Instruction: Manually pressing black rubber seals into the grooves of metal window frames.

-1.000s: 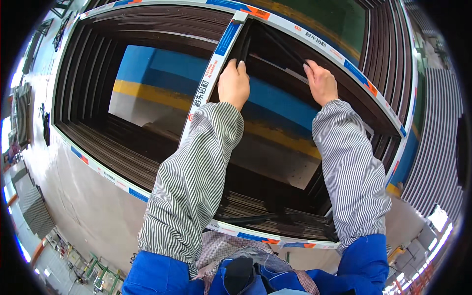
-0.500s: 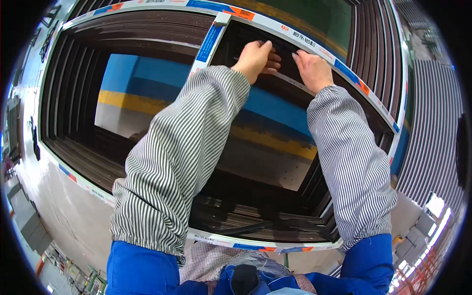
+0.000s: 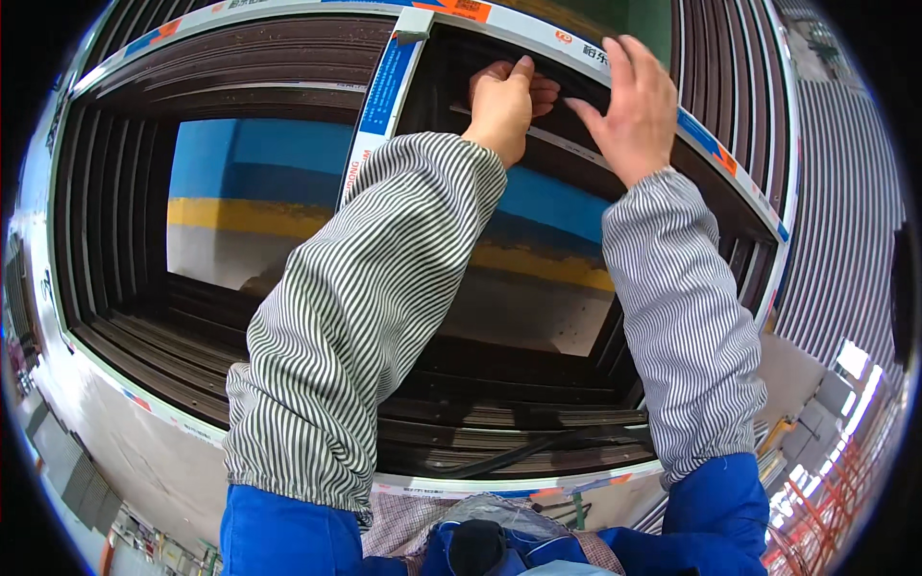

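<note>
Right grip (image 3: 639, 120) spread, left grip (image 3: 504, 106) curled

Both are at the top rail (image 3: 538, 31) of the frame (image 3: 384, 91): right thumb and fingers apart, left fingers inside the opening; whether these hold anything, I cannot tell. A black strip (image 3: 519, 452) lies along the near side.

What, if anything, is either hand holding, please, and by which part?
It cannot be told whether the left hand grips anything; the right hand is open, holding nothing visible.
</note>
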Available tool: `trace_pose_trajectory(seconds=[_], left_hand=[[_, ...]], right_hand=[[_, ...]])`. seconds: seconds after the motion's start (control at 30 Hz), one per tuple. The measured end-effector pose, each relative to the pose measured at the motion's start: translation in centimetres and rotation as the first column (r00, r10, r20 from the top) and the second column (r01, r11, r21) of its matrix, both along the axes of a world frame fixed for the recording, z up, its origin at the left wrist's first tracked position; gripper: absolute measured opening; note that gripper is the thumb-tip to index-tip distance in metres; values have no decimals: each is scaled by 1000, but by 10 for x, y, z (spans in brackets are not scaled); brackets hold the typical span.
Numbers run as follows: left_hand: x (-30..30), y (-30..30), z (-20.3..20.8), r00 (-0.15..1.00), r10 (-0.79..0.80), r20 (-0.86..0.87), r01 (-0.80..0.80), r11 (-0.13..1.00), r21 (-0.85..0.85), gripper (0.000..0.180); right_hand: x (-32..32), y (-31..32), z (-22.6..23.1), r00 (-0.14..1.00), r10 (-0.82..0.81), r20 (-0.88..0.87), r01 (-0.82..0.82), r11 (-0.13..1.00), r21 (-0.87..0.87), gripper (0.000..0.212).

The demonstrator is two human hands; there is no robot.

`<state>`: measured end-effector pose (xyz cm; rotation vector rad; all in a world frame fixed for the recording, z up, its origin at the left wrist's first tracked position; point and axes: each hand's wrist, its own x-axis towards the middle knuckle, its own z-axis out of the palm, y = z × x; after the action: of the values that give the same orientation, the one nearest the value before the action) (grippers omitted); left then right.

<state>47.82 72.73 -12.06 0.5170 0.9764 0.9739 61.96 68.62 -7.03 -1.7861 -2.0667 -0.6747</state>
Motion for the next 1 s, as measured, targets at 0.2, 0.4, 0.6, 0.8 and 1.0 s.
trace_pose_trajectory(seconds=[0.2, 0.4, 0.6, 0.8, 1.0], left_hand=[[6, 1, -3, 991, 115, -69, -114, 993, 31, 20], [6, -2, 4, 993, 95, 64, -88, 991, -103, 21], [3, 3, 11, 998, 64, -28, -65, 997, -47, 22], [-4, -35, 24, 989, 127, -74, -132, 989, -63, 28], [-21, -37, 33, 953, 300, 42, -295, 951, -94, 17]], right_hand=[[3, 12, -29, 998, 37, 59, -31, 995, -99, 71], [-4, 20, -39, 999, 11, 37, -9, 998, -58, 70], [-11, 25, -33, 995, 20, -97, -24, 999, -39, 64], [-30, 46, -32, 993, 105, 50, -102, 993, -53, 61], [-42, 51, -34, 997, 61, -41, -62, 998, -29, 58]])
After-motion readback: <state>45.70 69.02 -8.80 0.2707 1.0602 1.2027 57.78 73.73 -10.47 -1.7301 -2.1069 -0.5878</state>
